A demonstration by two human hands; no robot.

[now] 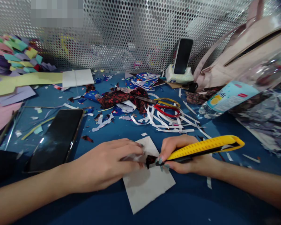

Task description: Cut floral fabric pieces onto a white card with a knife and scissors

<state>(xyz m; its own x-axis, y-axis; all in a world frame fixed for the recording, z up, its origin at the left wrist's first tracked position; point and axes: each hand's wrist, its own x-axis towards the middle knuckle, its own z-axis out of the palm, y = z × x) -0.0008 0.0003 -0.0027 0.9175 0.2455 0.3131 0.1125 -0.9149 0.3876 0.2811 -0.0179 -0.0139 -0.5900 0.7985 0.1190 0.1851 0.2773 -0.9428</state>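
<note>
My right hand (pixel 186 156) is closed around a yellow utility knife (pixel 201 147), its handle pointing right and its blade end low over a grey-white card (pixel 150 190). Just left of the blade is a small dark patterned scrap (pixel 151 160), with reddish marks on it. My left hand (pixel 112 165) reaches in from the left, thumb and fingertips bent together at the scrap's left edge. A whitish piece shows between these fingers, mostly hidden. Beneath both hands, the card lies tilted on the blue table (pixel 103 206).
Red-and-yellow-handled scissors (pixel 168 107) lie among white paper strips (pixel 178 126) and dark floral fabric (pixel 121 98). A black phone (pixel 57 140) rests at left. Another phone (pixel 183 56) leans on a tissue pack (pixel 179 75). At right are a plastic bottle (pixel 231 97) and pale backpack (pixel 243 47).
</note>
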